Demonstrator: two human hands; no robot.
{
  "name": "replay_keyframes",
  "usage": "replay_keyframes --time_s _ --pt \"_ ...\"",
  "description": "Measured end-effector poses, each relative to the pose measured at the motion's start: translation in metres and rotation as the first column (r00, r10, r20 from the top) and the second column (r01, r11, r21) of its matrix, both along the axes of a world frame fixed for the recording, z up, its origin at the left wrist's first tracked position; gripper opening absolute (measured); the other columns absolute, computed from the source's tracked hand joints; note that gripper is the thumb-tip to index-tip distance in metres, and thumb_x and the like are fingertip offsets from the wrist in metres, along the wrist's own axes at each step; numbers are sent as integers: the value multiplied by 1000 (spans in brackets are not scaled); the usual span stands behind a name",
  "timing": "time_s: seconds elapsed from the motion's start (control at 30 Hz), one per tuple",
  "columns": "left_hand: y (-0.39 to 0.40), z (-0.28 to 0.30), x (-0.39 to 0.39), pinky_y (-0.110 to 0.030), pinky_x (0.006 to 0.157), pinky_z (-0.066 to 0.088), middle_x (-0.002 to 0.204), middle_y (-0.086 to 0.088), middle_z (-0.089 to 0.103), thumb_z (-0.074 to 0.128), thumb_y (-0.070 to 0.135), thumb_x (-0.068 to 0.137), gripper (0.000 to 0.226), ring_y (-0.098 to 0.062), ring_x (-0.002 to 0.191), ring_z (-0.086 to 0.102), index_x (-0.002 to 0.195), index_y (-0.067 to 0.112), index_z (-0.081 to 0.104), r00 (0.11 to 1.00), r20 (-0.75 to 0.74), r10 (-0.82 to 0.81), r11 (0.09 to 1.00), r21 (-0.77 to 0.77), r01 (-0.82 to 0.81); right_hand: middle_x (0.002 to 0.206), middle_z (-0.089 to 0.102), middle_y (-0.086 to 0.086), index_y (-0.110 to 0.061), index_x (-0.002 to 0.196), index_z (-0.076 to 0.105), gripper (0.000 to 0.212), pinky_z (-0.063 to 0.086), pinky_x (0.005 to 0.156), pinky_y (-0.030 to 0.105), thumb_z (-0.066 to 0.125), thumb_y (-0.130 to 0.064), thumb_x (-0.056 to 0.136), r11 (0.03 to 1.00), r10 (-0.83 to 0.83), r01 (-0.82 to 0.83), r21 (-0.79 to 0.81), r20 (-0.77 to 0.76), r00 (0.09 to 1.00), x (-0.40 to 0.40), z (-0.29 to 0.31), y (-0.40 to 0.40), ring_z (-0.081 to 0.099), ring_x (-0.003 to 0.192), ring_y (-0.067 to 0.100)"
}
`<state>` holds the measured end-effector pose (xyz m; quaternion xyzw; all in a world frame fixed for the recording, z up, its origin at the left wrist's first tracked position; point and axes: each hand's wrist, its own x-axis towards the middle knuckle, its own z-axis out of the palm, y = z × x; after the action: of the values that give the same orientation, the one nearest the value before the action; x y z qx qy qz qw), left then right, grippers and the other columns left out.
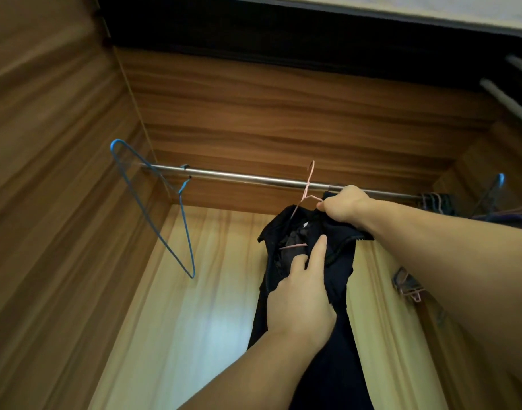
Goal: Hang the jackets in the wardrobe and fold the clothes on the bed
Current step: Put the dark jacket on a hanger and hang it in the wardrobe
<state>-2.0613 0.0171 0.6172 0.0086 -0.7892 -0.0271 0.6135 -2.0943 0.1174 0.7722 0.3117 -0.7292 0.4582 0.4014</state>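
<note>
Under the wardrobe rail, mid-span: dark jacket on pink wire hanger, hook up beside the rail and seemingly over it, though seating not certain from below. Right hand uppermost, just under the rail, fingers curled tight, pinching hanger shoulder and collar fabric together. Left hand lower, on the jacket front, thumb tucked into the open collar, index and middle fingers laid nearly straight along the cloth; grips a fold between thumb and fingers. Jacket directly ahead of and between both hands, long axis vertical, body dropping straight down past the left forearm and out of view at bottom edge. Right hand nearer the hook, so likely the one to settle or release it; left better placed to tug the front straight. Fabric navy to black, matte, bunched at the neck, zip edge along the right side, pale label inside, second pink hanger arm showing through the opening. Empty blue hanger well apart at left end of rail, swung askew toward the side panel. More hangers clustered at far right.
</note>
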Motion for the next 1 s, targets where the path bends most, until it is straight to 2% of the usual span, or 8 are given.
replay_keyframes --time_s 0.07,0.13,0.23,0.4,0.6,0.73,0.87,1.0 --pt "3 5 -4 -35 70 48 142 6 34 56 9 83 99 -22 102 57 146 48 -10 1000 0 -12 1000 -3 12 75 57 8 -3 97 57 27 41 53 26 58 -30 94 999 21 -22 33 10 1000 -3 4 4 56 63 20" --pt "6 7 -8 -35 70 46 143 7 34 56 10 83 98 -23 104 57 146 49 -8 1000 -1 -28 1000 -5 28 102 64 16 0 112 60 29 41 70 30 59 -21 92 996 73 -73 43 2 997 -8 7 8 63 94 31" --pt "12 4 -13 -34 70 43 142 7 36 57 12 84 95 -23 102 58 147 48 -5 999 -8 -54 999 -6 53 125 60 19 2 119 59 35 38 77 31 61 -17 90 993 93 -93 78 2 996 -9 4 14 55 118 34" --pt "24 0 -15 -34 73 41 143 8 37 60 14 85 93 -26 105 58 147 47 -1 996 -24 -85 996 -8 85 75 50 5 -1 121 57 42 39 70 32 66 -27 90 992 -36 33 123 20 999 -2 1 19 48 60 17" --pt "33 -5 -15 -39 81 47 140 6 37 61 18 86 90 -27 111 54 148 46 1 993 -6 -115 993 -23 115 90 53 5 -4 121 57 45 41 60 31 68 -32 88 975 -82 75 209 28 996 -2 -1 26 49 63 18" --pt "36 -9 -13 -38 79 45 140 6 37 61 19 87 90 -28 110 55 147 47 1 992 -4 -123 992 -7 123 103 51 8 -4 124 56 48 40 69 32 68 -34 88 972 -103 96 214 20 994 -1 -4 28 48 64 18" --pt "33 -14 -8 -38 79 46 141 6 37 62 20 87 89 -27 109 56 147 46 1 992 -6 -124 992 -3 124 83 52 5 -10 99 54 30 35 49 29 67 -35 88 968 -119 111 224 24 993 5 -9 25 49 60 17" --pt "26 -22 -3 -40 83 49 141 8 39 65 27 86 88 -24 110 56 146 47 3 989 -24 -148 989 -1 148 75 55 5 -9 95 56 34 37 46 27 70 -39 85 985 -61 50 165 63 996 11 -18 25 56 61 20"
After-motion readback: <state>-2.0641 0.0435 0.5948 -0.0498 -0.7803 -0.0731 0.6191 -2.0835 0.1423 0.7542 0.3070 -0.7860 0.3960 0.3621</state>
